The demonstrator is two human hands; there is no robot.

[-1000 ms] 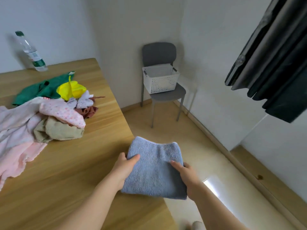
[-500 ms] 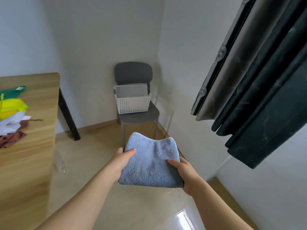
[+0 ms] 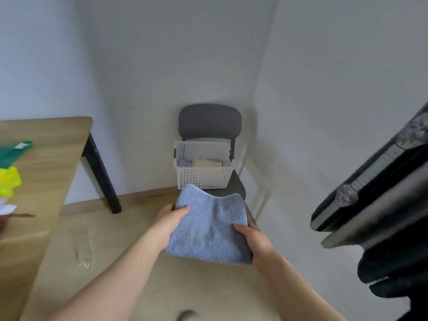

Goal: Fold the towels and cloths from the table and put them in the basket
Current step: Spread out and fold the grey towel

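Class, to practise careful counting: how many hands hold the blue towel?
2. The left hand grips the left edge of the blue towel, and the right hand grips its right edge. The fingers underneath are hidden.

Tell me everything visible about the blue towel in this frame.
The blue towel is folded into a thick, fluffy terry rectangle, its far edge dipping in the middle. It is held above the floor just short of the white basket, the left hand and right hand gripping opposite sides, thumbs on top.

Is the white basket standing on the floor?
No, the white basket stands on the seat of the grey chair in the corner.
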